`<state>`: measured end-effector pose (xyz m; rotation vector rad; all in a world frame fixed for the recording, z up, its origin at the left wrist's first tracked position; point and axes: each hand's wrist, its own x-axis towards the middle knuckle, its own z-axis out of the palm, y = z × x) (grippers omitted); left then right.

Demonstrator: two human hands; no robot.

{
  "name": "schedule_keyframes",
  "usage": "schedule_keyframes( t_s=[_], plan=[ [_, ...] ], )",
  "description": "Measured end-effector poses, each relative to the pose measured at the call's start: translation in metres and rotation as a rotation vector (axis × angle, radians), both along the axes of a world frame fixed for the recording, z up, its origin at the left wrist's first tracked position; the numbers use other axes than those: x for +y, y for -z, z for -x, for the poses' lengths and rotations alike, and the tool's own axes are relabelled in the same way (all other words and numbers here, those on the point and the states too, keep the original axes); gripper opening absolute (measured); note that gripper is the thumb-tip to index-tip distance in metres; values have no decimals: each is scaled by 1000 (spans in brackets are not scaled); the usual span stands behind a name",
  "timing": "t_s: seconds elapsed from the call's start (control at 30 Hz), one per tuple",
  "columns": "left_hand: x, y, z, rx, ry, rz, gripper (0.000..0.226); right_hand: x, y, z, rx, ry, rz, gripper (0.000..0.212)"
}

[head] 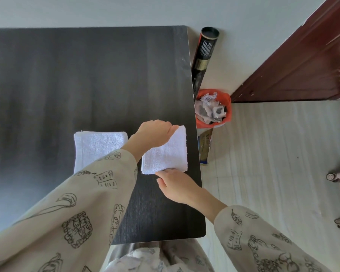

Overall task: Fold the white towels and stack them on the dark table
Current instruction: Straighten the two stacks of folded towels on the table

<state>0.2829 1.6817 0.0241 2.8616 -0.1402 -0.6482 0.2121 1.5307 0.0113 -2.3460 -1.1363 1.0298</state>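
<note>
Two white towels lie on the dark surface (86, 75). Folded towel (98, 146) sits left, long axis running toward the near edge, partly under the sleeve. Second towel (165, 154), a near-square fold, lies close to the right edge, its sides about parallel to that edge. Left hand (153, 132) grips its far corner, fingers curled; right hand (175, 183) pinches its near edge, fingertips tucked under. Step, as I judge it: final fold done or being squared. Next move calls for lifting it and setting it on the left towel, edges aligned.
</note>
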Motion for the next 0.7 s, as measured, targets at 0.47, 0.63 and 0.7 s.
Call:
schedule_keyframes(
  t_s=[0.47,0.63,0.7],
  plan=[
    [50,0,119,-502,-671,164,44,-8,-18,-50,-6,993,-174,34],
    [85,5,166,-340,-1131,176,50,13,-1,-50,265,960,16,47],
    [94,6,172,-195,-1299,322,52,19,0,-45,242,957,41,45]
  ],
)
